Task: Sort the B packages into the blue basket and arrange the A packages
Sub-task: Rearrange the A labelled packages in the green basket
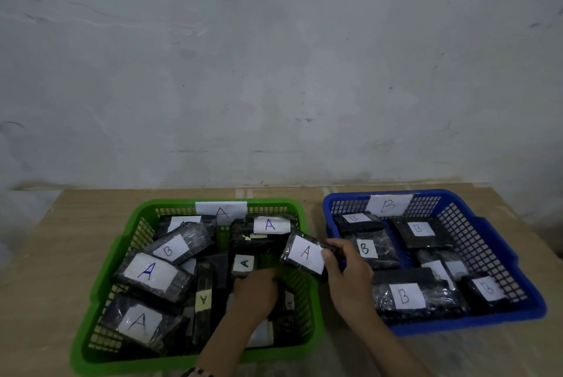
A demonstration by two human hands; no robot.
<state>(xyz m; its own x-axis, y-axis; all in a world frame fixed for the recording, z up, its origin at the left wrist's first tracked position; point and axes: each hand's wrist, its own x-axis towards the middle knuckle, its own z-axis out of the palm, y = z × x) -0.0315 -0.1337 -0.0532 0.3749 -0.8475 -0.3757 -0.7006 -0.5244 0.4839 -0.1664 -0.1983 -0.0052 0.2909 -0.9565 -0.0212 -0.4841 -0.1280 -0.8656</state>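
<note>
A green basket labelled A holds several black wrapped packages with white A labels and one B package lying near its back left. To the right stands the blue basket labelled B, filled with several B packages. My right hand grips an A package over the green basket's right rim, tilted. My left hand reaches down into the green basket's middle, fingers curled among the packages; what it touches is hidden.
Both baskets sit on a light wooden table pushed against a grey wall. A narrow strip of table separates the baskets. A bracelet shows on my left wrist.
</note>
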